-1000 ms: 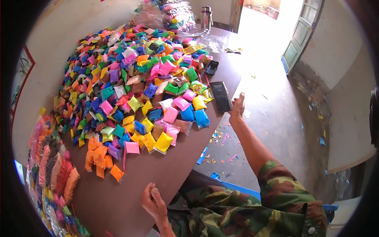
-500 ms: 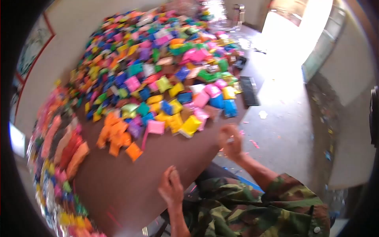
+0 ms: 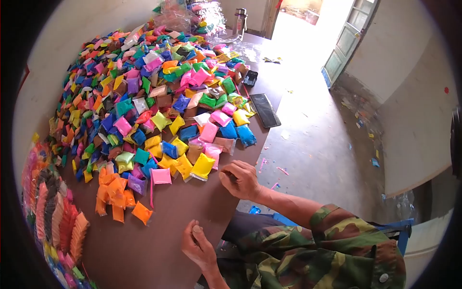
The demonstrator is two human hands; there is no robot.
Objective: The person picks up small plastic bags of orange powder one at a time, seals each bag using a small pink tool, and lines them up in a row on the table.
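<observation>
Back from the black phone (image 3: 265, 110), the right hand (image 3: 240, 179) rests curled on the tabletop (image 3: 183, 212), a yellow packet (image 3: 202, 166) just beyond its fingers, while the left hand (image 3: 198, 244) stays loosely curled; I cannot tell if either grips anything.

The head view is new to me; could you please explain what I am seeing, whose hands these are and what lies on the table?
There is no machine here: one camera sits on a person's head and looks forward and down; its wide lens bends the edges. Both bare hands are the wearer's. The right hand rests with curled fingers on the edge of the brown table, close to a yellow packet. The left hand is loosely closed at the near edge. Neither shows anything held. A big heap of small coloured packets covers the table, with orange packets grouped nearer and a flat black thing by the right edge.
</observation>
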